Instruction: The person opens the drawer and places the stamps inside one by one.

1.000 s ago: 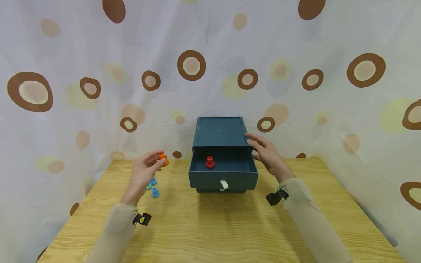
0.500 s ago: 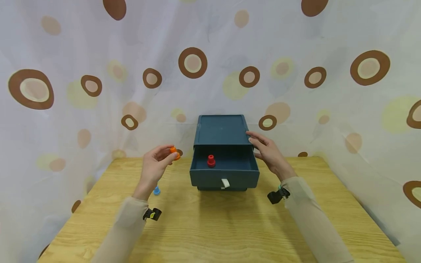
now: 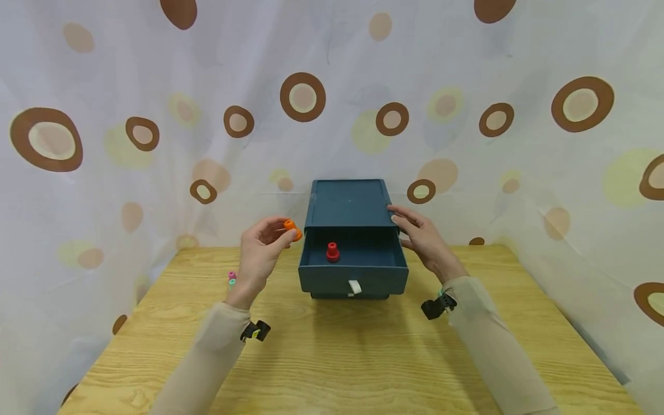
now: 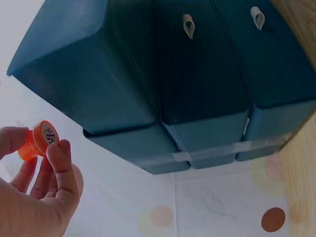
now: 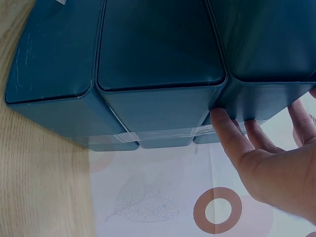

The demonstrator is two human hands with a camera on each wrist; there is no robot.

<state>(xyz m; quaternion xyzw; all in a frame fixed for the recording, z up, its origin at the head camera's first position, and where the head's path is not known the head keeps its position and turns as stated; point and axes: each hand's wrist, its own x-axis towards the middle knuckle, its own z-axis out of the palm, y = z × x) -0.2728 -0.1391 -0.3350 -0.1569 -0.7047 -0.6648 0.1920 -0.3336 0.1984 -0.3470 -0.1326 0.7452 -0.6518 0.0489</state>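
Head view shows the left hand [image 3: 261,253] up in the air just off the left side of the dark blue drawer box [image 3: 349,203], fingers [image 3: 271,239] pinching a small orange cap [image 3: 293,229] between thumb and fingertips. The left wrist view backs that up: the orange piece sits right at the fingertips, thumb on one side and the other fingers curled on the other.

The right hand [image 3: 422,241] is on the other side of the box, fingers spread and mostly straight, resting against the top right corner of the box. From the right wrist view the fingertips touch the box's edge, nothing held.

The top drawer [image 3: 353,270] is pulled out toward the near edge of the tabletop [image 3: 332,357], and a red cap [image 3: 332,252] stands inside it, toward the back left. The box itself sits at the far edge of the tabletop, about mid-width.

A couple of small pink and green pieces [image 3: 231,278] lie on the tabletop near the far left corner, partly hidden behind the left wrist.
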